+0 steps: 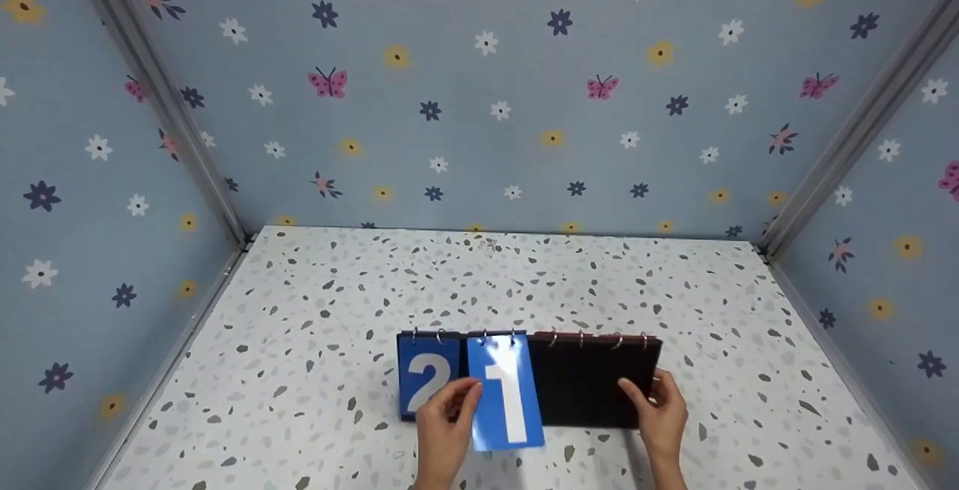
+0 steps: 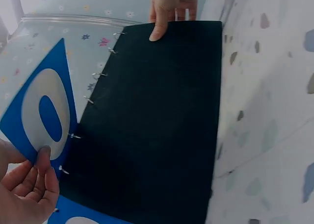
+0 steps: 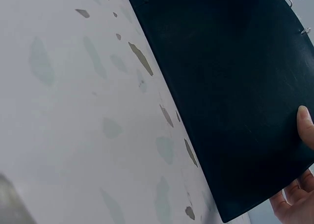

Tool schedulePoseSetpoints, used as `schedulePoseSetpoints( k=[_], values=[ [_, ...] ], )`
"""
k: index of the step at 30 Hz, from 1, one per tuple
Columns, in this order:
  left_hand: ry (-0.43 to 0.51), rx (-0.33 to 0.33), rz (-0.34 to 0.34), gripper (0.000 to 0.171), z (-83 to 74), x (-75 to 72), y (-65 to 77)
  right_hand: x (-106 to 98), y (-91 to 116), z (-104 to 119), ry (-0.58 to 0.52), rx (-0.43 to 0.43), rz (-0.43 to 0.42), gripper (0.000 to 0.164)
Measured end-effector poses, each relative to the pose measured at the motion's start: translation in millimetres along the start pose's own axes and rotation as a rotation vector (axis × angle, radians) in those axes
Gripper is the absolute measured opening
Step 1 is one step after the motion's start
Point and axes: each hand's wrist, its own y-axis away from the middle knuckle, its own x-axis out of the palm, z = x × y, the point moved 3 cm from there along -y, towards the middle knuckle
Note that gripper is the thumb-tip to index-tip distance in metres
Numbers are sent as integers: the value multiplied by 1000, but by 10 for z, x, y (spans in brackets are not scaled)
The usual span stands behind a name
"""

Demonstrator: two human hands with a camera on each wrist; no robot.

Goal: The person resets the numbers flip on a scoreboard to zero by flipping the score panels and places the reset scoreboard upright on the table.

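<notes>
A flip scoreboard [image 1: 584, 389] with a black panel and metal rings along its top edge is held over the speckled table. Its blue card with a white 2 [image 1: 408, 361] hangs at the left end. My left hand [image 1: 447, 422] pinches the left edge of a blue card with a white 1 [image 1: 515, 400], which swings forward from its rings. In the left wrist view, the face of the pinched card [image 2: 66, 82] shows a white 0. My right hand [image 1: 663, 415] grips the scoreboard's right end, thumb [image 3: 305, 126] on the front and fingers [image 3: 294, 197] behind.
The white speckled table [image 1: 479, 280] spreads behind and to both sides of the scoreboard. Blue flower-patterned walls [image 1: 464, 138] stand at the back, left and right, joined by grey metal posts [image 1: 165, 93] at the corners.
</notes>
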Motion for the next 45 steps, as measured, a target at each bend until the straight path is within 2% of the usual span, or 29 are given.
schedulePoseSetpoints(
  k=[7, 11, 14, 17, 19, 21, 24, 30, 35, 40, 41, 45],
  values=[
    [102, 216, 46, 23, -153, -44, -90, -4, -7, -13, 14, 14, -3, 31],
    [78, 372, 62, 21, -239, -45, -183, -7, -5, 0, 26, 6, 2, 31],
    [28, 525, 22, 26, -376, -53, -259, -8, -5, 3, 39, 10, 4, 31],
    [4, 651, -40, 23, -542, -71, -343, -8, -8, -4, 51, 20, 3, 30],
    [-7, 717, -82, 22, -633, -81, -404, -8, -9, -11, 48, 23, 2, 30],
    [-8, 760, -109, 21, -658, -81, -482, -10, -9, -15, 39, 22, 1, 30],
    [-24, 777, -132, 20, -612, -66, -617, -13, -10, -17, 30, 17, -1, 31],
    [-67, 716, -130, 8, -498, -17, -862, -15, 0, 32, 43, 0, 4, 32],
    [-123, 658, -118, 5, -465, 38, -1042, -34, 12, 161, -27, -2, 38, 34],
    [-183, 636, -116, 6, -405, 82, -1167, -17, 12, 71, -27, -8, 35, 34],
    [-195, 636, -119, 6, -389, 88, -1186, -5, 7, 15, 9, 0, 20, 33],
    [-226, 618, -114, 7, -331, 120, -1254, -1, -6, -41, 23, 22, 18, 33]
  ],
)
